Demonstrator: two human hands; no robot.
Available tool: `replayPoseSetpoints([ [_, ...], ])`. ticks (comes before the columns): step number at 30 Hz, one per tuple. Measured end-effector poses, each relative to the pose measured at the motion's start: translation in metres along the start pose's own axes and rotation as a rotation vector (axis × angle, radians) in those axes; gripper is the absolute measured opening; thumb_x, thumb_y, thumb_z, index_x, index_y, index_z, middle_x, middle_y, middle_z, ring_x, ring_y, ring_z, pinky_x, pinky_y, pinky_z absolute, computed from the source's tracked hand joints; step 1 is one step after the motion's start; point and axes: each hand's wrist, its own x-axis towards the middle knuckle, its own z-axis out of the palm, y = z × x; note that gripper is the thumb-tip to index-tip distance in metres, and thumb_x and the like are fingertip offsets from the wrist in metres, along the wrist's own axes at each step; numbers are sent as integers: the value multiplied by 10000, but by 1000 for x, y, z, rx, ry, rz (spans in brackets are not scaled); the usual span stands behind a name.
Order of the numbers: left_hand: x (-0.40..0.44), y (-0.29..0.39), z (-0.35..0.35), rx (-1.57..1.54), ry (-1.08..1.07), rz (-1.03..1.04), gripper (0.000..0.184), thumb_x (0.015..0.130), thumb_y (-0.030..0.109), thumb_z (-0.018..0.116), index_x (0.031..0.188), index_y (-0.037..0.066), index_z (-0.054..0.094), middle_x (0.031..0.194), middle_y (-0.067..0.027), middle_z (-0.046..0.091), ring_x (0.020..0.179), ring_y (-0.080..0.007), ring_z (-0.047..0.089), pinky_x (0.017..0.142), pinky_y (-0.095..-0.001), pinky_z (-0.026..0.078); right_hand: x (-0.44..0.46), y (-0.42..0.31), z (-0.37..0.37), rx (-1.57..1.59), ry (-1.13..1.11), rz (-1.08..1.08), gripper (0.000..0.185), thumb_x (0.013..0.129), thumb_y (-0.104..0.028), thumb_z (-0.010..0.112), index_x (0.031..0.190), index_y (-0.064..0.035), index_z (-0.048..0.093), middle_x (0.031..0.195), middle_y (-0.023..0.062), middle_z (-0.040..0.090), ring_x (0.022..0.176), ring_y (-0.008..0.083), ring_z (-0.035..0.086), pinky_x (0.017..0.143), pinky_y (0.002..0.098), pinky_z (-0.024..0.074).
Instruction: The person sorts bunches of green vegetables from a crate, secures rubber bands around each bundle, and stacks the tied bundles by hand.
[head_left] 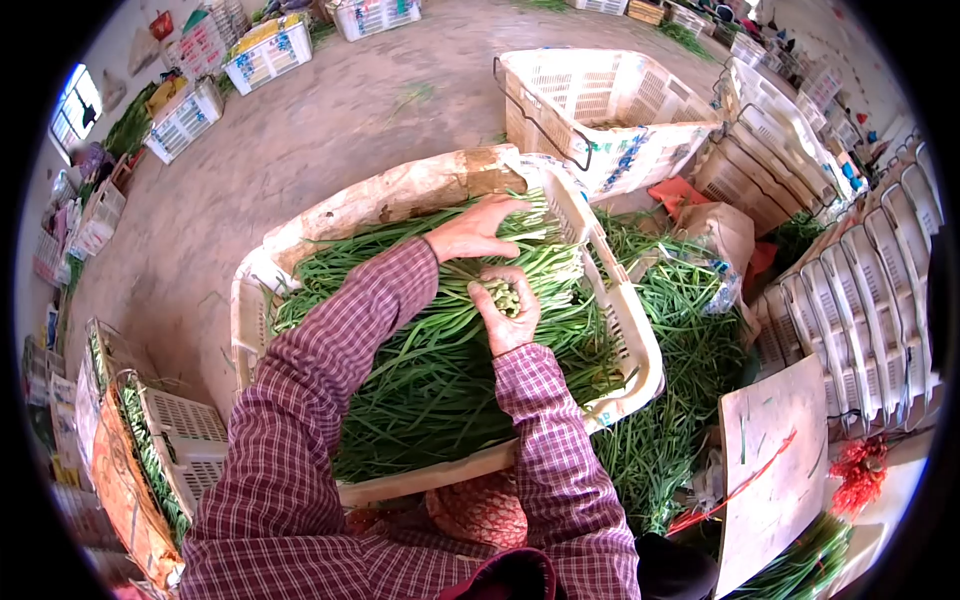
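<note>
A white plastic crate (630, 340) in front of me is full of long green stalks (420, 390), their pale cut ends lying toward the far right. My right hand (512, 318) is closed around a small bunch of green stalks (505, 297), with the round ends facing up between thumb and fingers. Just beyond it, my left hand (475, 230) lies over the stalks with its fingers stretched out and the thumb apart. Part of the bunch is hidden by the right hand. Worn brown-and-white sheeting (400, 190) lines the crate's far side.
Another white crate (610, 95) with wire handles stands beyond mine. Loose greens (680, 380) are heaped to the right, near stacked crates (850, 300) and a board (775, 470). Red ties (860, 475) hang at the lower right. A crate of greens (185, 440) stands at left.
</note>
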Motion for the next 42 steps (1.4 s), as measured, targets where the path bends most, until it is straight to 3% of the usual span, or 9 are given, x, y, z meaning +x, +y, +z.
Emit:
replayPoseSetpoints([
  [8, 45, -46, 28, 379, -364, 34, 706, 680, 222, 663, 1322, 27, 442, 1411, -158, 367, 1370, -333, 224, 1124, -463, 185, 5, 4, 3, 91, 18, -112, 222, 749, -8, 726, 915, -38, 582, 914, 66, 607, 822, 137, 572, 764, 279, 466],
  [14, 34, -64, 22, -125, 50, -151, 543, 938, 399, 501, 1327, 24, 449, 1397, -177, 397, 1336, -307, 325, 1109, -440, 254, 7, 5, 2, 88, 28, -158, 206, 754, -9, 718, 906, -39, 582, 901, 64, 607, 799, 131, 573, 736, 272, 473],
  [19, 12, -42, -31, -365, 155, -148, 248, 984, 305, 441, 947, 83, 547, 779, -35, 598, 784, -145, 588, 947, -414, 438, 12, -1, -7, 140, 203, 65, 177, 771, -60, 718, 897, -66, 593, 903, 56, 651, 772, 109, 583, 706, 255, 486],
  [23, -11, 41, -46, -319, -4, -354, 229, 973, 301, 452, 992, 79, 503, 793, -29, 553, 706, -123, 562, 844, -386, 476, 21, -9, -11, 383, 336, 134, 171, 773, -26, 700, 893, -60, 583, 802, 49, 636, 660, 89, 589, 596, 193, 483],
  [28, -23, 30, 3, -297, -119, -102, 669, 900, 584, 477, 1269, 28, 424, 1144, -146, 519, 1095, -249, 502, 962, -404, 412, 24, 1, -5, 564, 296, 63, 509, 783, 10, 700, 1241, -26, 481, 1133, 128, 557, 988, 165, 584, 833, 267, 496],
  [29, -22, 26, 4, -333, -204, -137, 850, 869, 670, 430, 1407, 25, 298, 1330, -188, 434, 1280, -293, 392, 1062, -411, 329, 25, 0, -12, 455, 272, 167, 691, 778, 34, 699, 1374, -28, 355, 1284, 146, 461, 1151, 213, 498, 972, 327, 436],
  [33, -28, 27, 8, -485, -167, -180, 904, 877, 712, 270, 1495, 93, 45, 1536, -176, 116, 1433, -284, 58, 1162, -412, 123, 25, -4, -9, 421, 95, 10, 656, 771, 21, 717, 1346, -28, 406, 1270, 105, 488, 1144, 197, 502, 961, 317, 439],
  [40, -33, 33, -2, -731, -227, -254, 830, 906, 680, 113, 1492, 92, 105, 1434, -154, 375, 1367, -289, 280, 1150, -431, 167, 20, 9, -9, 258, 88, 79, 236, 795, -15, 707, 1015, -8, 623, 1005, 60, 616, 938, 155, 589, 885, 298, 465],
  [42, -17, 40, -15, -834, -231, -262, 783, 941, 639, 134, 1444, 59, 287, 1313, -145, 523, 1284, -299, 407, 1128, -450, 201, 18, 6, -7, 222, 120, 28, 171, 805, -54, 697, 960, -16, 637, 989, 74, 625, 928, 163, 592, 865, 297, 466],
])
